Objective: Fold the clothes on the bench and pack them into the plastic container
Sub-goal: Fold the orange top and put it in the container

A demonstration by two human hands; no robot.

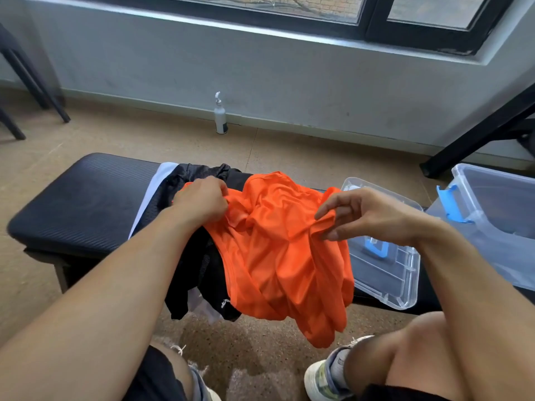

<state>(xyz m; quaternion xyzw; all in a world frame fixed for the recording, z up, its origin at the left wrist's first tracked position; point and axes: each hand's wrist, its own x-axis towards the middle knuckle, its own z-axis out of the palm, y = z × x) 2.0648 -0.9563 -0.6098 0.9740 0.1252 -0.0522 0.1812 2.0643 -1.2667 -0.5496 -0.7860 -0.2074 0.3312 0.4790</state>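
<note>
An orange shirt (278, 256) lies crumpled across the black padded bench (81, 201), its lower part hanging over the near edge. My left hand (202, 199) grips a bunch of the orange cloth at its left side. My right hand (362, 214) pinches the cloth's right edge between thumb and fingers and lifts it slightly. A black mesh garment with white panels (185, 256) lies under the orange shirt. The clear plastic container (492, 224) with a blue latch stands at the right, open.
The container's clear lid (388, 273) rests on the bench's right end. A white spray bottle (220, 118) stands on the floor by the wall. Black chair legs (34, 82) are far left, a black table leg (474, 140) far right. My knees and shoes are below.
</note>
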